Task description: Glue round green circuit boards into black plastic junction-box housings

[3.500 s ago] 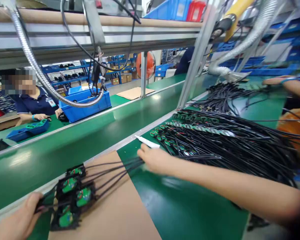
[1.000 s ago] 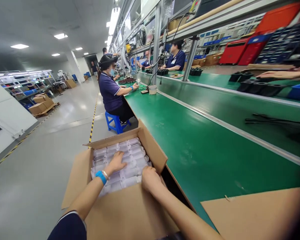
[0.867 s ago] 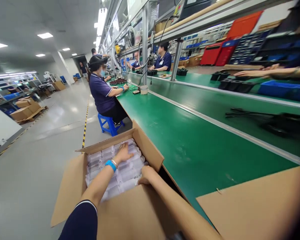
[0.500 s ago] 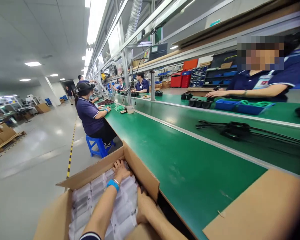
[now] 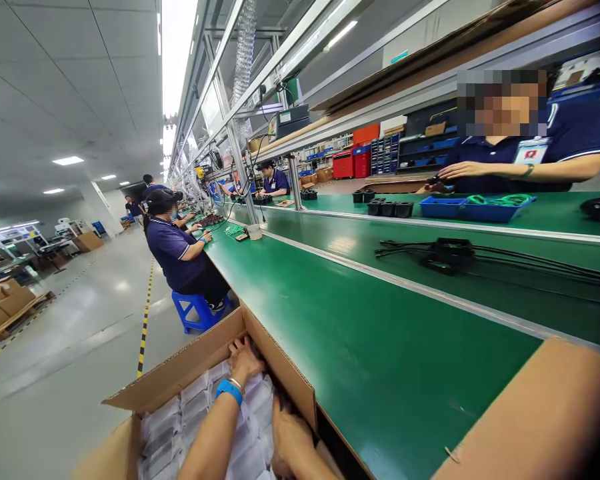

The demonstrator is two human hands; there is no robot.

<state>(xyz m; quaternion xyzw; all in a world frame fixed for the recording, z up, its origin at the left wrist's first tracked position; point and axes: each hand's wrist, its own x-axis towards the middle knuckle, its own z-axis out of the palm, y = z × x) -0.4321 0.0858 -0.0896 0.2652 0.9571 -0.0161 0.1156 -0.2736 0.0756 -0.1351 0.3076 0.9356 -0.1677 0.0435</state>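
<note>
An open cardboard box [image 5: 190,368] at the bottom holds rows of packs in thin, whitish translucent wrapping [image 5: 196,395]. My left hand [image 5: 245,361], with a blue band at the wrist, rests on the packs by the far corner; its fingers are spread. Lower and to the right, my right hand [image 5: 289,433] lies flat along the side of the packs, close to the box's right wall. Its fingertips are partly hidden down in the gap there. No pack is lifted in either hand.
A green workbench [image 5: 380,353] runs along the right, with black cables [image 5: 450,255] and blue trays [image 5: 473,208]. A cardboard piece [image 5: 535,413] lies at lower right. One co-worker sits on a blue stool [image 5: 195,312]; another works across the bench [image 5: 300,257].
The view has shifted slightly, with the box sitting a little lower in it. Both hands stay inside the box at nearly the same places on the packs.
</note>
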